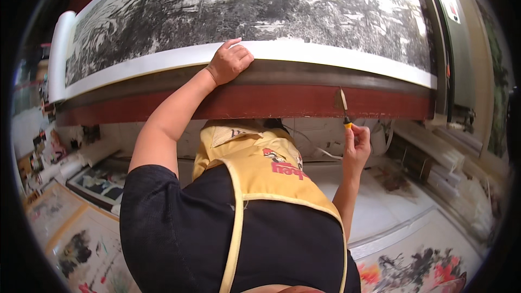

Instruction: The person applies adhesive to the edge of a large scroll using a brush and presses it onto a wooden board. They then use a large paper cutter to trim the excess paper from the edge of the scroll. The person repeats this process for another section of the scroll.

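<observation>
A long black-and-white ink painting (260, 11) lies spread at twelve o'clock, a plain white border along its six-o'clock edge and its end toward ten o'clock gathered into a white roll. Between two and three o'clock, apart from that border, a yellow-handled knife (345, 109) points its slim blade roughly toward twelve.

Directions taken from centre of view. Open lane noted along the red table edge (266, 99), from 12 o'clock toward 2, where the narrow-bladed tool (343, 99) in the right hand (357, 142) obstructs it. Left forearm (182, 108) crosses that edge at 10 o'clock, blocking leftward passage. Dark upright bar (447, 49) bounds the far 2 o'clock side. Torso (293, 233) occupies 6 o'clock; white cable (389, 137) hangs near the right hand at 3.
</observation>
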Demonstrator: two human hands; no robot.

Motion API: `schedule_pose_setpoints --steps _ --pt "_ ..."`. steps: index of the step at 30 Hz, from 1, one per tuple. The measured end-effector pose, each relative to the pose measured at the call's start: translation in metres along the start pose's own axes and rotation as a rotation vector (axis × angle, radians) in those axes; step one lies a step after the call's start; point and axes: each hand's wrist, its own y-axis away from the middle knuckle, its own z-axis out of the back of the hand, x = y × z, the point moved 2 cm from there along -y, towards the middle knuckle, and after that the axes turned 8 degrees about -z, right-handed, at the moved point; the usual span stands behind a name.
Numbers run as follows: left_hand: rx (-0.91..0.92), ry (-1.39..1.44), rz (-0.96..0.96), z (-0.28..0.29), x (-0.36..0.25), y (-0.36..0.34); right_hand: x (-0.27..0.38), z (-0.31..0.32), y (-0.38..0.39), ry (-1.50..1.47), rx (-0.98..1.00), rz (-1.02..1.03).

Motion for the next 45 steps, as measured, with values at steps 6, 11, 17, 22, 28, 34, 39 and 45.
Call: schedule_pose_setpoints --steps 6,11,17,22,28,34,39,45 --pt "0.086 -0.001 -0.017 0.005 -0.011 0.010 0.046 -0.051 -0.070 0.213 0.301 0.178" --pt "0.069 0.023 -0.004 0.002 -0.016 0.018 0.057 -0.106 -0.096 0.445 0.363 0.450" --pt "-0.010 0.019 0.055 0.010 0.003 0.033 0.065 -0.143 -0.091 0.643 0.381 0.444" --pt "-0.021 0.067 0.058 0.012 0.006 0.053 0.073 -0.154 -0.085 0.632 0.401 0.422" --pt "-0.045 0.098 0.026 0.018 0.011 0.060 0.089 -0.187 -0.071 0.603 0.475 0.402" --pt "-0.012 0.040 0.077 0.034 0.023 0.091 0.105 -0.215 -0.058 0.637 0.516 0.442" --pt "-0.023 0.035 0.083 0.043 0.030 0.105 0.114 -0.227 -0.051 0.658 0.527 0.451" --pt "0.021 0.056 0.061 0.046 0.035 0.126 0.122 -0.253 -0.040 0.671 0.567 0.464"
